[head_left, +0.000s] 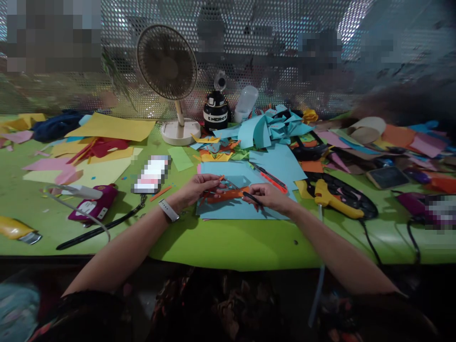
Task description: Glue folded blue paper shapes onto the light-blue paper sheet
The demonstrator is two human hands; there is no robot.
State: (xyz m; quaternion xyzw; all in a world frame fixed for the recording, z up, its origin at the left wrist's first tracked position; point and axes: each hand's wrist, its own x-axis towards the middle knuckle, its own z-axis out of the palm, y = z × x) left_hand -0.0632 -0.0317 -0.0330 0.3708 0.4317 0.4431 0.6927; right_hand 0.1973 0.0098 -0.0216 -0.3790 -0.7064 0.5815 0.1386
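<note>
My left hand [204,189], with a watch on its wrist, pinches a small orange piece of paper. In my right hand [268,196] is a slim black-handled tool [254,198]; its thin metal end points toward my left fingertips. Whether it is a pair of scissors or a blade, I cannot tell. Below both hands an orange paper strip [228,195] lies over light blue paper sheets [249,212]. A red and black cutter knife [270,177] rests on the blue paper just beyond my right hand.
A fan [166,62], a black bottle [216,111] and blue paper scraps [258,130] stand behind. Leftward are a phone [152,174], a purple power bank [93,205] and a yellow cutter [18,230]. A yellow glue gun [335,201] with its cord lies right.
</note>
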